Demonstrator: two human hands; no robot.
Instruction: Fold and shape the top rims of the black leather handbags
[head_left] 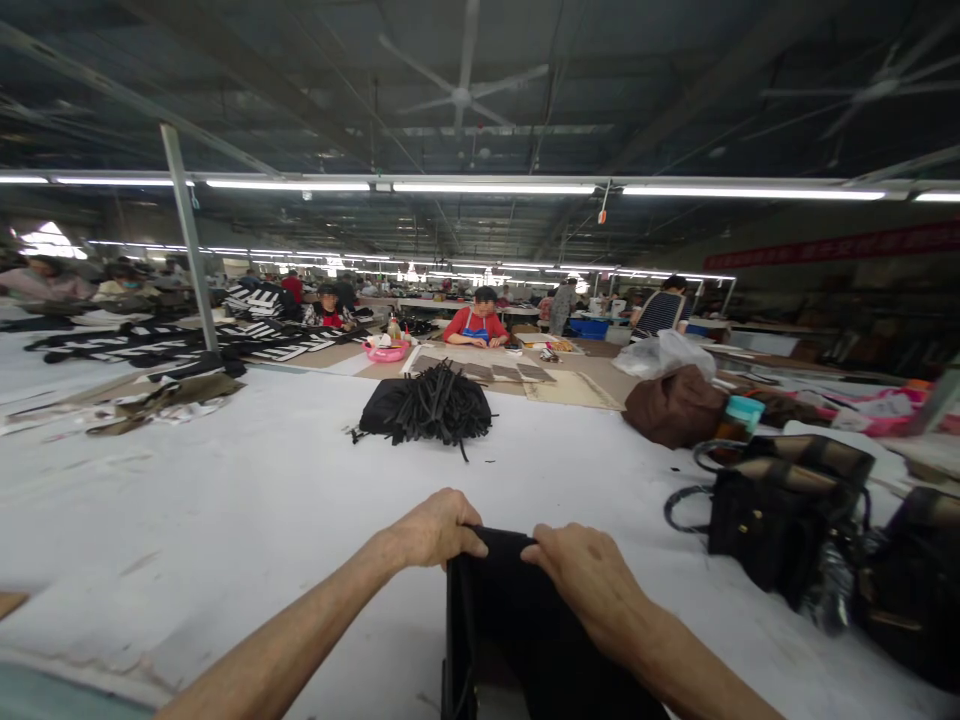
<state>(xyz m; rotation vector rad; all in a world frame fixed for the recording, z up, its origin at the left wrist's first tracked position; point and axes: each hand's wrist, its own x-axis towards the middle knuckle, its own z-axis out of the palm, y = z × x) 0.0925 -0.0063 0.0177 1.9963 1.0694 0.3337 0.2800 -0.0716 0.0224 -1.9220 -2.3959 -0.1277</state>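
Black material (510,585) is at the near side of the white table (300,480), its far edge pinched by my left hand (442,528) and right hand (589,565), which I should tension evenly.

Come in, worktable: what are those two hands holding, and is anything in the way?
Left hand, right hand: both gripping black item. Black item: far edge between the hands. Nothing seen blocking; strip pile beyond, apart.

One head-worn view — close over the white table (300,490) — facing forward and down.
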